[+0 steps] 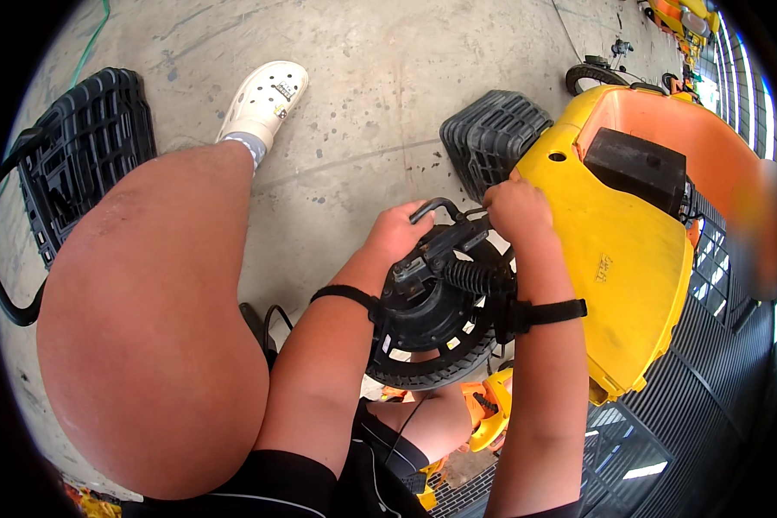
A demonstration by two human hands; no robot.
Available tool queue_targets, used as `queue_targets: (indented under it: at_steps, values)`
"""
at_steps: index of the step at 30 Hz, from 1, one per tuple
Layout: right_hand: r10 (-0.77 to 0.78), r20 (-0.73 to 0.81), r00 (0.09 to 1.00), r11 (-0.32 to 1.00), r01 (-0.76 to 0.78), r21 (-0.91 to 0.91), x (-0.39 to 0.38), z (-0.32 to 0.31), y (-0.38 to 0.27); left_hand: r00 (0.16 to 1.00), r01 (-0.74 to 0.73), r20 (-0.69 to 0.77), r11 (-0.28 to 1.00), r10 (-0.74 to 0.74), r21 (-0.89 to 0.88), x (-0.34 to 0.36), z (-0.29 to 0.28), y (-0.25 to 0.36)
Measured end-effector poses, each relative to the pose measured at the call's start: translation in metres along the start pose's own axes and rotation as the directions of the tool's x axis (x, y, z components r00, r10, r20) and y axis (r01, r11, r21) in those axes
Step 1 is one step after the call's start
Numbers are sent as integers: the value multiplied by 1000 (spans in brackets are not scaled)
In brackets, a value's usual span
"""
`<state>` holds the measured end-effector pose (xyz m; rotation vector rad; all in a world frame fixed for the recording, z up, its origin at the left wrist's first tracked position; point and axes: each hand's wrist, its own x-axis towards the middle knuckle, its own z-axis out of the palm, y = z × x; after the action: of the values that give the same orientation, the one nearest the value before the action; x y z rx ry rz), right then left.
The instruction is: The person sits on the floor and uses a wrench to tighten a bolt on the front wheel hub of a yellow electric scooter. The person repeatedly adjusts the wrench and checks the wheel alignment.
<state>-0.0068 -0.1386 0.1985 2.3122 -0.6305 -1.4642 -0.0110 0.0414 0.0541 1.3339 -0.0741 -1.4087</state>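
A black wheel assembly [423, 311], with a tyre and a coil shock absorber [468, 278], sits between my forearms. My left hand [397, 231] is closed on a curved black bar [440, 205] at the top of the assembly. My right hand [518, 211] is closed at the right side of that bar, beside a thin dark rod or cable; exactly what it grips is hidden by its fingers. Right of that hand is a yellow body panel [622, 285] of a scooter-like vehicle, with an orange inner shell [712, 155] and a black box [634, 168].
Black ribbed plastic pieces lie on the concrete floor [354, 95] at left [86, 155] and upper right [492, 138]. My bent left leg [147, 319] fills the left, its foot in a white clog [261, 99]. More vehicles [682, 22] and a loose wheel [583, 79] are behind.
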Motion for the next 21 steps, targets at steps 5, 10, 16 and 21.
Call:
queue_targets:
  at_steps: [5, 10, 16, 21]
  values:
    - [-43, -27, 999, 995, 40, -88, -3, 4, -3, 1000, 6, -17, 1000, -6, 21, -2, 1, 1]
    - [-22, -50, 998, 987, 14, -160, -18, 2, -7, 998, 53, 41, 998, -54, 25, -1, 2, 2]
    - [224, -213, 951, 955, -258, -149, -63, 20, -105, 1000, 29, -10, 999, -29, 27, -1, -8, -7]
    - [525, -237, 818, 705, -573, -417, -53, 56, -169, 999, 43, 29, 998, -45, 50, 5, 11, 5]
